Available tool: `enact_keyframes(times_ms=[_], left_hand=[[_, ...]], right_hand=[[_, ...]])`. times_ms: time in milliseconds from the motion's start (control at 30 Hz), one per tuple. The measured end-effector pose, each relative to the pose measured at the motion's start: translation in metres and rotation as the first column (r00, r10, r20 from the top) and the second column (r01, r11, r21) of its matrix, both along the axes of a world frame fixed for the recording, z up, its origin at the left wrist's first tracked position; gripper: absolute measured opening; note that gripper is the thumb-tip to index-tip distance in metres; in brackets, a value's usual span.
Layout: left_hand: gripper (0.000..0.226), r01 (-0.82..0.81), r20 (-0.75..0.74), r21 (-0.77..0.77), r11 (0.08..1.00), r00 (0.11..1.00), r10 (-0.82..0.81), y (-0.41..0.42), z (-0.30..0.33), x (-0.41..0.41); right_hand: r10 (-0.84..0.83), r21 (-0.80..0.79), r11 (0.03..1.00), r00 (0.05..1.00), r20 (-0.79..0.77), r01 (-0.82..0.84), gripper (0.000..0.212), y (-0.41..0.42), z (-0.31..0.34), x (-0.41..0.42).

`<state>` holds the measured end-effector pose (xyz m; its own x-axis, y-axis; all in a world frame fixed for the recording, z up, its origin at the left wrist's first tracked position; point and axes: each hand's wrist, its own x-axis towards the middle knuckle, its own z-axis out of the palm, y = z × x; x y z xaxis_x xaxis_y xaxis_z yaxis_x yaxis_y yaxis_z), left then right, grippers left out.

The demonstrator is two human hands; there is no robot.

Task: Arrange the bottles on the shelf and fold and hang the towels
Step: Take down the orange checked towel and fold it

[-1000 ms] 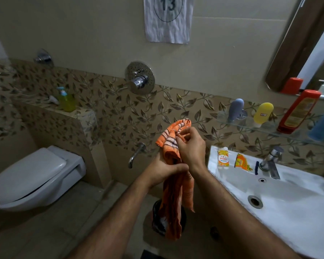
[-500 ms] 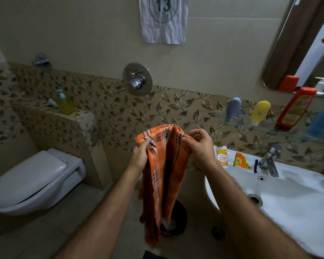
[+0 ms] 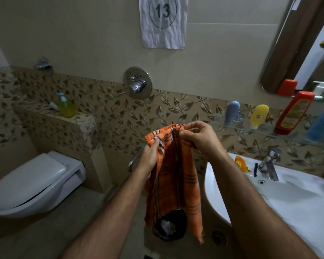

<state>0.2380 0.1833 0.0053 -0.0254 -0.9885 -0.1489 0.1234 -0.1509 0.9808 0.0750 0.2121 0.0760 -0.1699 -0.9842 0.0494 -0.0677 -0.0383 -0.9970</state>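
Note:
An orange checked towel hangs in front of me, doubled lengthwise. My left hand pinches its upper left edge. My right hand pinches the top fold at the right. On the glass shelf at the right stand a grey-blue bottle, a yellow bottle, a red bottle and a blue bottle.
A white washbasin with a tap sits low right, an orange sachet on its rim. A white toilet is at the left, a green pump bottle on the ledge above. A black bin stands on the floor below the towel.
The bunched towel was spread between my hands, then brought together again. My left hand has moved from the bundle's side to the upper left edge, and both hands now sit closer.

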Motion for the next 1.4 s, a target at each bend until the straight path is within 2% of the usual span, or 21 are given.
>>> enact_keyframes(times_ms=[67,167,300,400,500,533,633,700,767,833,867,900,933,1000,1033,1067,1100,1167,1233,1333,1400], left_hand=[[0.027,0.051,-0.039,-0.011,0.999,0.998,-0.052,0.005,0.007,-0.01],[0.031,0.142,-0.141,-0.031,0.989,0.979,-0.145,0.008,0.008,-0.017],[0.04,0.249,-0.192,-0.039,0.968,0.949,-0.252,0.008,0.01,-0.019],[0.051,0.315,-0.161,-0.101,0.944,0.931,-0.328,0.008,0.013,-0.015],[0.071,0.362,-0.064,-0.164,0.918,0.924,-0.376,0.012,0.019,-0.009],[0.066,0.362,-0.028,-0.182,0.914,0.928,-0.373,0.011,0.019,-0.008],[0.019,0.294,-0.025,-0.276,0.915,0.95,-0.313,0.008,0.027,-0.003],[0.016,0.23,-0.07,-0.282,0.931,0.963,-0.259,0.006,0.034,-0.002],[0.018,0.221,-0.139,-0.202,0.954,0.958,-0.251,0.004,0.037,-0.003],[0.028,0.242,-0.174,-0.122,0.963,0.95,-0.261,0.003,0.038,0.0],[0.032,0.255,-0.185,-0.116,0.96,0.944,-0.273,0.001,0.039,0.001],[0.034,0.27,-0.205,-0.12,0.955,0.935,-0.29,0.0,0.041,0.002],[0.036,0.292,-0.225,-0.133,0.947,0.922,-0.315,-0.001,0.043,0.002],[0.039,0.35,-0.266,-0.15,0.924,0.886,-0.379,0.0,0.05,0.001],[0.04,0.386,-0.283,-0.162,0.908,0.863,-0.417,0.0,0.055,-0.001],[0.041,0.42,-0.288,-0.171,0.891,0.844,-0.453,0.0,0.058,-0.003],[0.042,0.452,-0.292,-0.18,0.874,0.824,-0.486,0.0,0.062,-0.005],[0.047,0.489,-0.297,-0.204,0.848,0.794,-0.53,-0.001,0.071,-0.009],[0.052,0.504,-0.287,-0.223,0.834,0.784,-0.551,-0.003,0.078,-0.014],[0.051,0.511,-0.263,-0.284,0.811,0.772,-0.578,-0.006,0.083,-0.02],[0.067,0.552,-0.241,-0.366,0.749,0.721,-0.649,-0.01,0.077,-0.022]], right_hand=[[-0.007,-0.019,1.0,0.999,-0.04,0.007,0.02,-0.001,-0.001,0.007],[-0.002,-0.028,1.0,0.993,-0.118,-0.002,0.019,0.001,-0.004,0.014],[-0.002,-0.054,0.999,0.995,-0.097,-0.003,0.018,0.004,-0.006,0.022],[0.06,-0.028,0.998,0.998,0.026,-0.059,0.024,0.004,-0.002,0.024],[0.099,-0.013,0.995,0.994,0.039,-0.099,0.028,0.004,0.005,0.026],[0.114,-0.015,0.993,0.988,0.101,-0.113,0.027,0.003,0.008,0.025],[0.191,-0.034,0.981,0.902,0.386,-0.193,0.026,0.004,0.017,0.022],[0.228,-0.073,0.973,0.867,0.443,-0.218,0.026,0.004,0.02,0.015],[0.173,-0.14,0.982,0.904,0.39,-0.127,0.021,0.004,0.017,0.005],[-0.089,-0.236,0.963,0.982,0.167,0.127,0.009,0.002,0.01,-0.012],[-0.228,-0.287,0.929,0.973,0.047,0.232,0.011,0.001,0.004,-0.021],[-0.309,-0.312,0.907,0.95,-0.034,0.284,0.025,0.002,-0.002,-0.031],[-0.306,-0.292,0.917,0.949,-0.076,0.272,0.044,0.004,-0.007,-0.038],[-0.102,-0.171,0.981,0.993,-0.052,0.091,0.086,0.006,-0.016,-0.049],[0.045,-0.116,0.992,0.999,-0.011,-0.046,0.095,0.006,-0.019,-0.053],[0.161,-0.092,0.983,0.987,0.002,-0.16,0.094,0.007,-0.019,-0.056],[0.237,-0.083,0.968,0.971,-0.027,-0.238,0.084,0.01,-0.016,-0.058],[0.284,-0.088,0.952,0.954,-0.098,-0.293,0.058,0.016,-0.004,-0.056],[0.22,-0.149,0.961,0.971,-0.089,-0.231,0.039,0.021,0.01,-0.053],[0.084,-0.254,0.964,0.996,-0.011,-0.084,0.024,0.029,0.026,-0.05],[-0.001,-0.281,0.96,1.0,-0.009,-0.001,0.018,0.033,0.033,-0.052]])
